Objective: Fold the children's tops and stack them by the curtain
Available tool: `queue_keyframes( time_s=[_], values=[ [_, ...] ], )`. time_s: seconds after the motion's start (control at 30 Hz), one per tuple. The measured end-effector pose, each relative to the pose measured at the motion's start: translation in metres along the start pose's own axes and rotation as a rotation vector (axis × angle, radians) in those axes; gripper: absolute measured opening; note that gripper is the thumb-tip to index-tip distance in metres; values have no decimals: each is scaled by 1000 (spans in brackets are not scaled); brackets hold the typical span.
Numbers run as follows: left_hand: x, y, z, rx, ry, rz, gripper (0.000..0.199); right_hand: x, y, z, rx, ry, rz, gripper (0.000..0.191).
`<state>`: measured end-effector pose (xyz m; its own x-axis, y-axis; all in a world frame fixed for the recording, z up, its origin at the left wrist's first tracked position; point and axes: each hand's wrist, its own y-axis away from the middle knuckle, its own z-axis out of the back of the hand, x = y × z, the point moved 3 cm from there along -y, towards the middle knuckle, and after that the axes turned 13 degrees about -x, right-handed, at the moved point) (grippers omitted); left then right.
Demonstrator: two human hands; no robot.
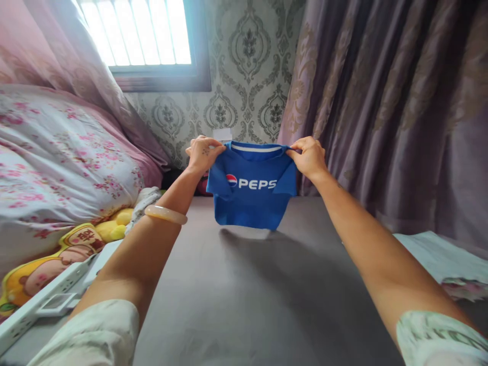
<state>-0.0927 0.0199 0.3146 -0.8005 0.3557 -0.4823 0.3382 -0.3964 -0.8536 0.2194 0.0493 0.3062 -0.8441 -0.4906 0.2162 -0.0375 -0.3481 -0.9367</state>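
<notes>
A small blue T-shirt (251, 203) with white lettering and a round red, white and blue logo hangs in the air above a grey sheet (244, 295). My left hand (205, 151) pinches its left shoulder near the collar, and my right hand (309, 155) pinches the right shoulder. The collar is stretched level between them, with a white band inside the neck. Both sleeves droop forward, and the hem hangs just over the sheet, casting a shadow. A pale bangle (165, 214) circles my left forearm.
On the left lie floral bedding (61, 168), a yellow plush toy (46, 272) and a white power strip (49, 300). Folded pale cloth (442, 256) rests at the right. Purple curtains (381, 112) hang on the right; a barred window (141, 33) is behind.
</notes>
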Motion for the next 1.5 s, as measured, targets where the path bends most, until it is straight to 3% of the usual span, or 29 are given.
queue_keyframes(
  time_s=[0.13, 0.3, 0.4, 0.57, 0.7, 0.8, 0.93, 1.1, 1.2, 1.33, 1.43, 1.5],
  values=[
    [4, 0, -2, 11, 17, -9, 20, -1, 2, -1, 15, 14, -58, 15],
    [4, 4, -8, 81, 54, 69, 19, -1, 2, 0, 105, -56, -207, 11],
    [2, 7, -11, 64, 88, 111, 17, 3, 4, 1, 106, -79, -266, 11],
    [-4, 16, -13, 29, 107, 138, 12, 16, 7, 6, 74, -45, -240, 15],
    [-13, 26, -7, -91, 140, 42, 15, 27, 9, 15, -22, -23, -141, 20],
    [-24, 36, 10, -231, 167, -90, 21, 36, 13, 31, -121, -25, -26, 23],
    [-41, 51, 53, -344, 106, -294, 29, 53, 24, 70, -174, 2, 147, 27],
    [-57, 57, 107, -341, -7, -534, 28, 74, 34, 120, -192, 139, 332, 28],
    [-61, 48, 122, -305, -22, -579, 27, 79, 27, 131, -178, 189, 382, 27],
    [-53, 38, 108, -195, -65, -669, 29, 68, 19, 114, -51, 179, 383, 23],
    [-24, 50, 72, -31, -70, -671, 28, 48, 32, 80, 139, 156, 344, 19],
    [4, 72, 39, 107, -72, -624, 26, 31, 53, 52, 293, 195, 299, 19]
  ],
)
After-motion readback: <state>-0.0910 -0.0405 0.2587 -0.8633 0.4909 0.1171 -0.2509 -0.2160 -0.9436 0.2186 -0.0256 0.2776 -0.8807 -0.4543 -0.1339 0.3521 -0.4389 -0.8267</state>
